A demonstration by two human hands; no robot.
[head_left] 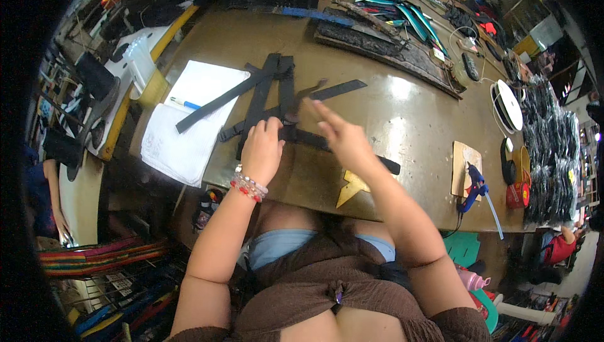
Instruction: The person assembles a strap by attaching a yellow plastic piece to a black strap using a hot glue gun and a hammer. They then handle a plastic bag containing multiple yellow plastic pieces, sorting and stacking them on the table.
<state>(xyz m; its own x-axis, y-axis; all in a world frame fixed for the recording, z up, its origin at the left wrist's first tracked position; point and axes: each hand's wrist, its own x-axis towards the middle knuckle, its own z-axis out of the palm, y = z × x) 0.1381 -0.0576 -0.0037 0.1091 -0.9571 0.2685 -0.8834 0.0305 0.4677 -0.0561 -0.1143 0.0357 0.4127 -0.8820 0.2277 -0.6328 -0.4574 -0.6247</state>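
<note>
Several black webbing straps [258,106] lie crossed in a loose bundle on the table in front of me. My left hand [262,151], with bead bracelets at the wrist, rests at the near side of the bundle, its fingers bent down onto a strap. Just right of it, my right hand [346,142] hovers over the straps with its fingers stretched out and somewhat blurred; no thing shows in it. Between the hands, a dark brownish curved piece [307,95] is smeared, and I cannot make out its kind. One strap end [343,89] points off to the right.
An open notebook [179,137] with a blue pen [184,103] lies left. A yellow angular piece [351,188] sits near the front edge. Right are a blue glue gun [473,188], a white spool [506,105] and plastic-wrapped stacks [552,153]. A dark board [390,56] lies at the back; another person sits beyond.
</note>
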